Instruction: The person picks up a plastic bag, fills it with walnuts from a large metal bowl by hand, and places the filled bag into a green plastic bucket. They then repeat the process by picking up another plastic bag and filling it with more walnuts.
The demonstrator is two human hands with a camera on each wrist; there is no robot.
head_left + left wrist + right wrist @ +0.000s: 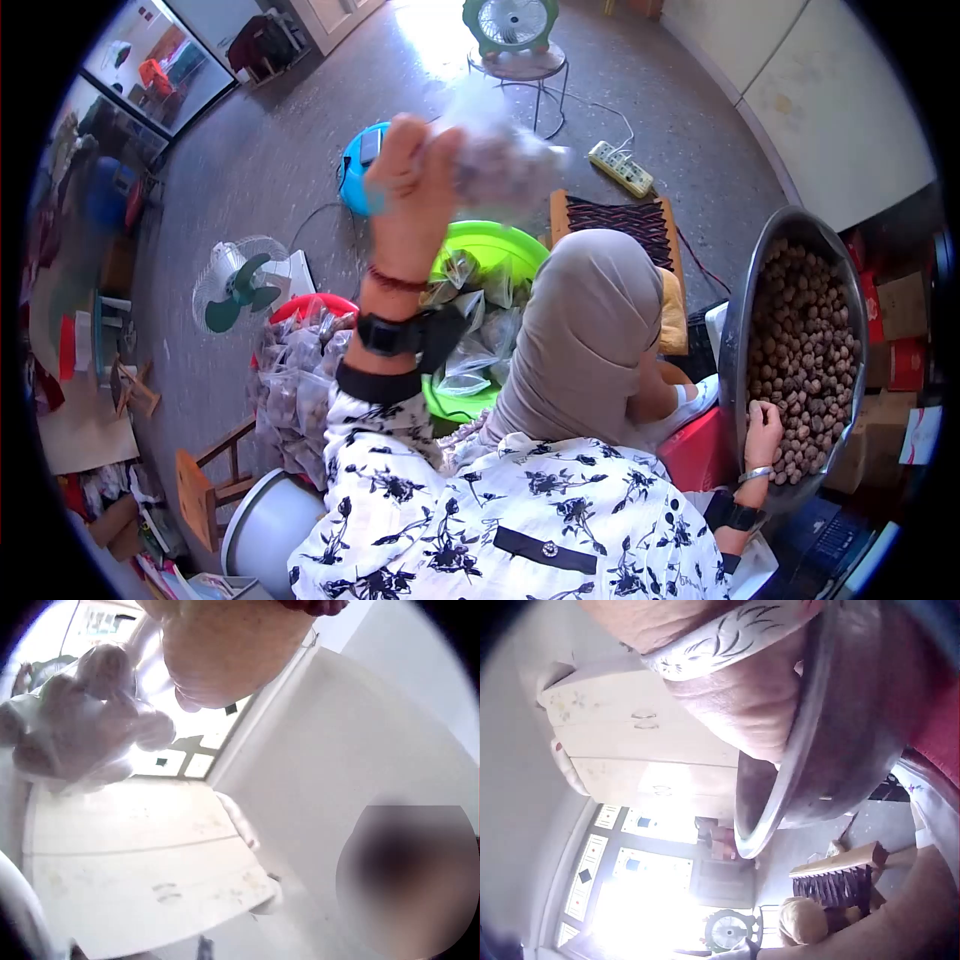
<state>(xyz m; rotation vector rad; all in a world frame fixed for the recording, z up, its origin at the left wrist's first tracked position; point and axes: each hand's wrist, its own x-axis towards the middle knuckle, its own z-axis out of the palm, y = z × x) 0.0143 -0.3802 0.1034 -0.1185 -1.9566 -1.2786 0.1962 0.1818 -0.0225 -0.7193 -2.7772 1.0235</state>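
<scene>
Raised in front of me, my left hand grips a clear plastic bag of walnuts by its gathered top. The head view blurs the bag, while the left wrist view shows round nuts pressed against the plastic. At my right side, my right hand lies over the near rim of a large metal basin, its fingers relaxed beside the loose walnuts. Those fingers are hidden behind the basin's rim in the right wrist view.
A bright green tub with filled bags stands before my knee, and a red tub heaped with bags is to its left. Around them are a floor fan, a blue round stool, a power strip and a woven stool.
</scene>
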